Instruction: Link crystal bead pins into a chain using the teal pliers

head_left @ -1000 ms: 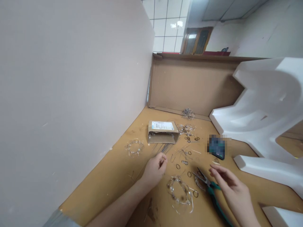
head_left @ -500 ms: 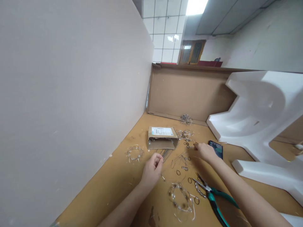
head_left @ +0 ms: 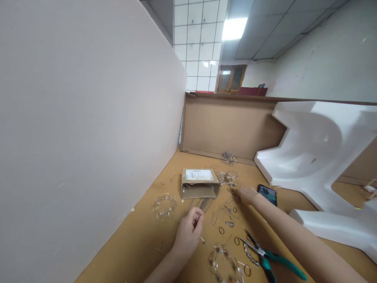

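Observation:
My left hand (head_left: 191, 227) is closed, thumb and fingertips pressed together, beside a bundle of thin metal wires (head_left: 206, 204); what it pinches, if anything, is too small to make out. Fingers bent down, my right hand (head_left: 246, 195) touches the tabletop next to several small dark rings (head_left: 230, 190); its fingertips are partly hidden. A small open cardboard box (head_left: 200, 190) with a white label lies beyond the left hand. Left of it is a beaded wire ring (head_left: 164, 206), and a larger beaded ring (head_left: 224, 263) lies nearer me. Green-handled pliers (head_left: 262, 253) rest below my right forearm.
A phone (head_left: 267, 194) lies right of my right hand. Piles of beaded wire pieces (head_left: 228, 178) sit behind the rings. White foam packing (head_left: 309, 145) stands at the right, a cardboard wall (head_left: 224, 125) at the back, and a pale panel (head_left: 88, 118) at the left.
The view has tilted up, so the table appears lower. My right hand has shifted slightly left, closer to the small dark rings. My left hand stays closed in about the same place.

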A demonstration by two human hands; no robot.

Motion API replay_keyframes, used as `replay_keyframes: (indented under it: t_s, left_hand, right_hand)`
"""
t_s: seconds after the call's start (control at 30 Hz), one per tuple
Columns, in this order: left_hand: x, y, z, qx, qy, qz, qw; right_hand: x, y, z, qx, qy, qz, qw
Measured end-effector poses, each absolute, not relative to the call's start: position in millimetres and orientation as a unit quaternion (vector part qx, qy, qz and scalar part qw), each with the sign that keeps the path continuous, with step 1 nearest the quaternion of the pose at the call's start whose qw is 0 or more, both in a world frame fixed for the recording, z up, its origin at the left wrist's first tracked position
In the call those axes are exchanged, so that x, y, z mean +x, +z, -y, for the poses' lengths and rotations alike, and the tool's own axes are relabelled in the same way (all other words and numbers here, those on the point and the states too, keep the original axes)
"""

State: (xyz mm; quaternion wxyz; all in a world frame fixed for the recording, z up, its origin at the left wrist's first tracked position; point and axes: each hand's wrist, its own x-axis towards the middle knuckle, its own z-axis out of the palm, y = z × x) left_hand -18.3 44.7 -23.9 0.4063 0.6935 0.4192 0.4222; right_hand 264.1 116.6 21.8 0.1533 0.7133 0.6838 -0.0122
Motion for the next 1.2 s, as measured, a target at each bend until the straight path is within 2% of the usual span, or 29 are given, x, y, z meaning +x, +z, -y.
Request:
replay_keyframes:
  t_s: [0.27, 0.63, 0.87, 0.97, 1.03, 1.2]
  left_hand:
    - [-15, -24, -41, 0.713, 0.410, -0.403, 0.401]
    - [-14, -32, -46, 0.723, 0.405, -0.401, 0.390]
    - [-12, -38, -45, 0.723, 0.402, -0.399, 0.396]
    - [-14, -32, -42, 0.749, 0.382, -0.410, 0.355]
    - [-14, -23, -38, 0.787, 0.361, -0.407, 0.291]
    - [-2, 1, -21, 0.866, 0.313, -0.347, 0.180]
  right_hand:
    - [272, 24, -101, 0.731, -0.075, -0.649, 0.198]
    - [268, 27, -92, 0.740, -0.055, -0.644, 0.188]
    - [270, 41, -78, 0.737, -0.034, -0.659, 0.147]
    - [270, 49, -64, 0.734, -0.018, -0.667, 0.126]
    - [261, 51, -49, 0.728, -0.010, -0.677, 0.113]
    - [211, 45, -7, 0.683, -0.020, -0.725, 0.079]
